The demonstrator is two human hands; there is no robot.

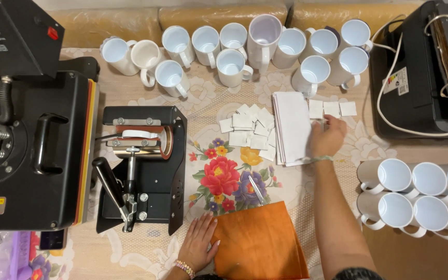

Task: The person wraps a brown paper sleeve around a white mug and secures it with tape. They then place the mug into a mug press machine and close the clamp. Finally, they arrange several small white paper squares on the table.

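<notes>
Fingers of the right hand (327,136) pinch a small paper square off the row beside the paper stack (291,127) mid-table, while the left hand (199,241) lies flat, steadying the orange cloth (260,241) at the near edge.

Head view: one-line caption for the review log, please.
Right hand reaches the paper stack; left hand rests beside the orange cloth.

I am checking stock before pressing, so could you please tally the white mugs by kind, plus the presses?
Standard mugs at the back: 12
Tall mug: 1
Mugs lying at the right: 6
Mug press: 1
Flat heat press: 1
Total: 21
</notes>
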